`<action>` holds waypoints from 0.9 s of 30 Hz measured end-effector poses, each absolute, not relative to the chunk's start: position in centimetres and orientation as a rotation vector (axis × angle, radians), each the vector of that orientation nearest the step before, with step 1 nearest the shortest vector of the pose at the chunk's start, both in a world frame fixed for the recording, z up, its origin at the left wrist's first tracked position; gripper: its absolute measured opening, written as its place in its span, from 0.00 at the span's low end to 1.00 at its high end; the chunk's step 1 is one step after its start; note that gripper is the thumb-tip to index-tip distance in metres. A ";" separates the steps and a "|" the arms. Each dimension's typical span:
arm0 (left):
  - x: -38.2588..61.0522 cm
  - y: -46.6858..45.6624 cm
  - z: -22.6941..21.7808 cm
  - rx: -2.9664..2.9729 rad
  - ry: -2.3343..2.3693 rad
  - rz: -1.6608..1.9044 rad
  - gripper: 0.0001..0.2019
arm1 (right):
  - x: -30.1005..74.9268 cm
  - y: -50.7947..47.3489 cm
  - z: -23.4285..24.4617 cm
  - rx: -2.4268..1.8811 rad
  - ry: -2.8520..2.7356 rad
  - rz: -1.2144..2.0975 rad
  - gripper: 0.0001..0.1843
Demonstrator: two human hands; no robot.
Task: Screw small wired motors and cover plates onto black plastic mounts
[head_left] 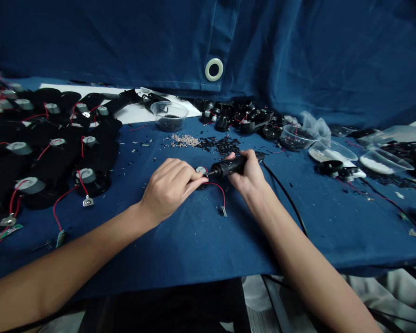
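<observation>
The right hand (248,172) forms a clenched grip around the ribbed handle of a black electric screwdriver (230,165). The bit of the screwdriver meets the top of a small round black-and-silver component (201,172). The left hand (168,187) is curled over the component in a closed grip, with the fingertips against its edge, steadying it.

The component lies on the blue-covered table (194,245), between the two hands. A red wire (217,187) runs from it to a small metal terminal (223,211), which rests just beside the right forearm.

Similar black components with red wires (57,159) lie in rows to the left. Ahead of the hands lie a heap of silver screws (185,140) and scattered black pieces (222,145). Clear plastic cups (169,115) stand farther back.
</observation>
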State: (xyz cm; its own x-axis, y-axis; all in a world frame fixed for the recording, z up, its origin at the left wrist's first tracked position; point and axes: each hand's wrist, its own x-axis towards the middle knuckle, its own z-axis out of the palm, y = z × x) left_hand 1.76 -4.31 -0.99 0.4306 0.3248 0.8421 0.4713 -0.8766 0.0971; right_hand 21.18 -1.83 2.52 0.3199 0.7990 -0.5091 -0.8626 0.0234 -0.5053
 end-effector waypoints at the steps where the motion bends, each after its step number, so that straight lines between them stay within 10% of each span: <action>1: 1.8 -4.3 -1.0 -2.523 -0.726 -1.430 0.06 | 21.2 -1.8 2.5 -0.857 0.097 1.294 0.07; 11: 2.2 -4.9 0.3 -2.587 -0.888 -1.280 0.20 | 20.8 -1.8 2.0 -0.860 0.082 1.291 0.09; 27: 4.6 3.9 2.1 -2.788 -1.285 -1.221 0.04 | 20.5 -2.1 1.9 -0.925 0.048 1.245 0.08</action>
